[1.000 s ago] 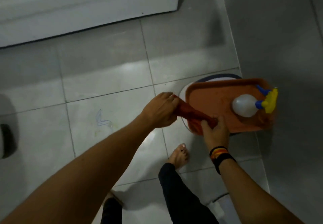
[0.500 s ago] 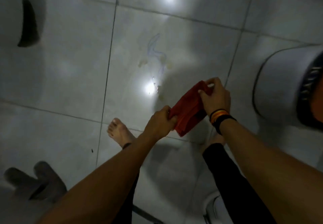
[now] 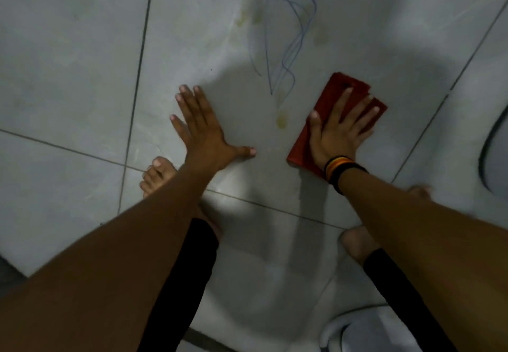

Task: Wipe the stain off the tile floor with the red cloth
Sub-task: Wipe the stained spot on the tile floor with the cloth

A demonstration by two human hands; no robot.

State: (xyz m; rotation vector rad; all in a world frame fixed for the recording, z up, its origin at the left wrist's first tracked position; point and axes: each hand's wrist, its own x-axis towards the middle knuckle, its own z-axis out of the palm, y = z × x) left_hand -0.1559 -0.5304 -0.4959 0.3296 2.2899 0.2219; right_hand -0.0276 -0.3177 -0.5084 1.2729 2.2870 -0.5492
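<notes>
The stain [image 3: 286,30] is a tangle of blue scribble lines with yellowish blotches on a grey floor tile, at the top middle of the head view. One yellow blotch [image 3: 281,120] lies lower, between my hands. The folded red cloth [image 3: 341,90] lies flat on the tile just right of the scribble's lower end. My right hand [image 3: 339,134], with a striped wristband, presses flat on the cloth, fingers spread. My left hand [image 3: 204,131] rests flat on the bare tile to the left of the stain, fingers spread, holding nothing.
My bare feet [image 3: 156,175] and black trouser legs [image 3: 181,283] are below my arms. A round white object with a dark rim [image 3: 492,156] sits at the right edge. Another white object [image 3: 354,329] lies at the bottom right. Grout lines cross the tiles.
Both hands held the cloth up in the air before. Now the cloth is down on the tile under my right hand, my left hand has let go, and the view is closer to the floor.
</notes>
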